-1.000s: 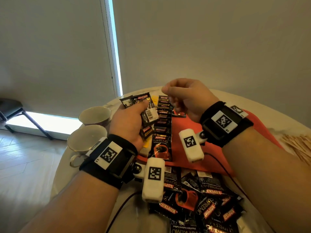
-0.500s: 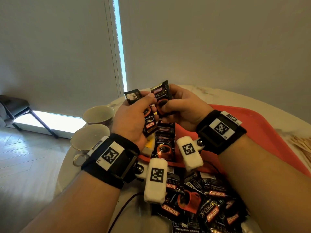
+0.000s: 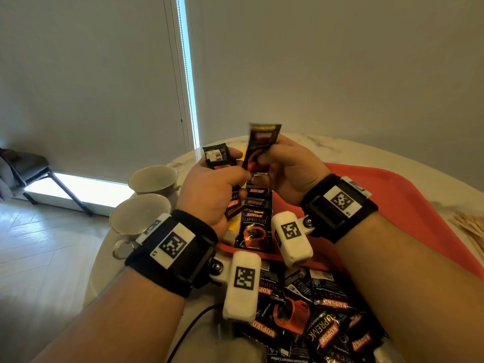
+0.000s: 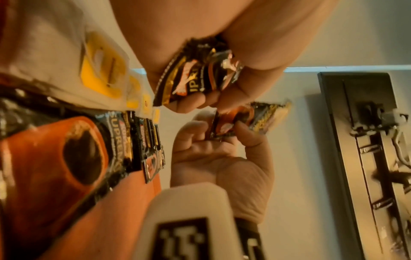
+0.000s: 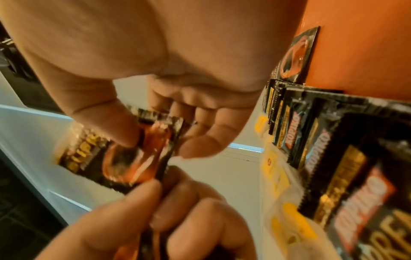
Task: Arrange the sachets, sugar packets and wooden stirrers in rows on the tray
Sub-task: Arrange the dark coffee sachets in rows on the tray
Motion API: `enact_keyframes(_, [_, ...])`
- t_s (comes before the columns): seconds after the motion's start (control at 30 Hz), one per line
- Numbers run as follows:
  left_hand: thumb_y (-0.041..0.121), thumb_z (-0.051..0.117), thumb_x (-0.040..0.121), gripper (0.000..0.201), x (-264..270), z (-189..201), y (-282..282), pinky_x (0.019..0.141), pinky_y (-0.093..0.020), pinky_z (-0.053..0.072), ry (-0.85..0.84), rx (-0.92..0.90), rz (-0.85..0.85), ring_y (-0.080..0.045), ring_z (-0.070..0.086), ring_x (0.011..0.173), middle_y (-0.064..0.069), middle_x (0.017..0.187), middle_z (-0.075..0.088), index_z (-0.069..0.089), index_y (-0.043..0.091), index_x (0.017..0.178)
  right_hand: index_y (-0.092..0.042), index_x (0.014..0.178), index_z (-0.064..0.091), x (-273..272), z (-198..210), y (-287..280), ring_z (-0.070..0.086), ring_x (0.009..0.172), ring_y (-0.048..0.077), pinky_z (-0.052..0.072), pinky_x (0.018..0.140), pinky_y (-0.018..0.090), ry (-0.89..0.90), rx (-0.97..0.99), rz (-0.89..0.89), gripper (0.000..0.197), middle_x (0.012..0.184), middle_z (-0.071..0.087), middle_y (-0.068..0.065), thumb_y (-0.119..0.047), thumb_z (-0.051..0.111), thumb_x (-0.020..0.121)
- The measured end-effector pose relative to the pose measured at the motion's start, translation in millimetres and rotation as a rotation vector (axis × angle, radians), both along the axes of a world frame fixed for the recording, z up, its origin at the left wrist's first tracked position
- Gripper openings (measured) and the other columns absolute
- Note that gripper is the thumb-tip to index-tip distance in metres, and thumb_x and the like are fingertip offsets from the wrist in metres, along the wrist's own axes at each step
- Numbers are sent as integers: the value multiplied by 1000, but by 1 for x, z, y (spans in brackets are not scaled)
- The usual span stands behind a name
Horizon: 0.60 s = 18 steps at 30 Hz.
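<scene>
One sachet drawn from the bunch

The right hand had pinched a lifted sachet free; the left hand gripped the remaining sachets (at nine o'clock); next for the tray row.

Glossy foil sachets, matt plastic tray

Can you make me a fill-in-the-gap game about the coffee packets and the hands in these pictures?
1. The right hand pinches one coffee ____.
2. The tray is coloured ____.
3. Beside the left hand stand ____ cups.
4. The loose pile of packets lies ____ the tray, on the table.

Missing words: sachet; red; two; outside
</scene>
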<state>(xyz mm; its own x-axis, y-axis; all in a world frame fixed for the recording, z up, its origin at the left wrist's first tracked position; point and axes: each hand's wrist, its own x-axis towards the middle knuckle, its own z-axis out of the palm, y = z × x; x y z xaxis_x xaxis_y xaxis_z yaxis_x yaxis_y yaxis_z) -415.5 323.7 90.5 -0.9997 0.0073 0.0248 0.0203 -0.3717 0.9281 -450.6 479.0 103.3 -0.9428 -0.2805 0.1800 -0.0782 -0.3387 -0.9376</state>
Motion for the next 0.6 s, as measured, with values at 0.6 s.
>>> enact_keyframes(0.6, [-2,72,91,20,-4,-2,-1,51,-28,46,-37,-11,24,-14,53,55,-5,70,62,67,14,102,0,121,68,-8,2,3,69,99,41,55,90,51,-132,69,-245,46,116,71,25,-38,63,96])
